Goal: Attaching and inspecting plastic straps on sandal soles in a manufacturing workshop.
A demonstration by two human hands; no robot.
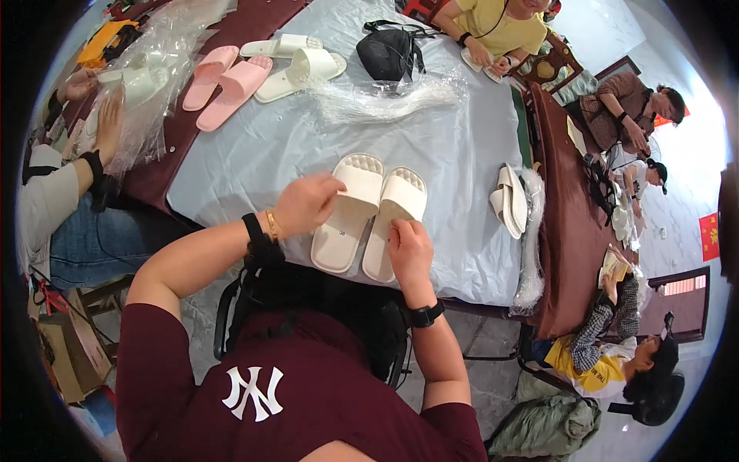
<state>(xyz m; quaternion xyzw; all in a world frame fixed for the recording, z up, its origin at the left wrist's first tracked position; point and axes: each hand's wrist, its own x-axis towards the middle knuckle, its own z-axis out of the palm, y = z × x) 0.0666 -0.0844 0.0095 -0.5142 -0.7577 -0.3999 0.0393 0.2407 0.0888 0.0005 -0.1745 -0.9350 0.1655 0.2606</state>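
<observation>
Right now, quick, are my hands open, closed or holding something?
Left hand: fingers curled at the left cream slipper; firm grip can't be told.
Right hand: fingers bent at the right cream slipper; firm grip can't be told.

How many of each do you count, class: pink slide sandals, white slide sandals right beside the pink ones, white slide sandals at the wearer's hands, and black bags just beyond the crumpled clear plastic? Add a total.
Pink slide sandals: 2
White slide sandals beside the pink: 2
White slide sandals at front: 2
Black bag: 1
Total: 7

Slippers (pixel 346 219) matt plstc; tbl sheet (pixel 254 169) glossy.
</observation>
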